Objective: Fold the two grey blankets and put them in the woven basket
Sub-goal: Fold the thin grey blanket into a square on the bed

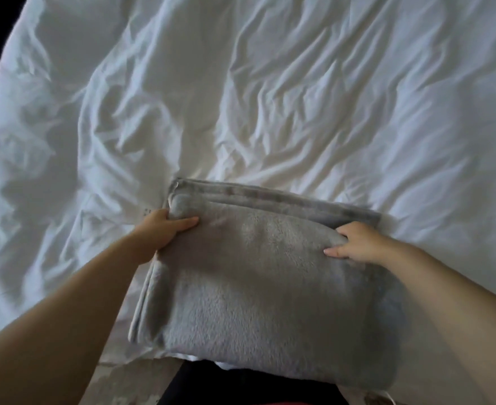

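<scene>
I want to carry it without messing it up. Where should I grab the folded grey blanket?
Take the folded grey blanket by its two far corners, coming in from the left and right sides, thumb on top, fingers underneath. The stacked loose edges show along the far side, so clamping there should probably keep all layers together.

Head-worn camera looks steeply down, close above the bed (299, 97).
</scene>
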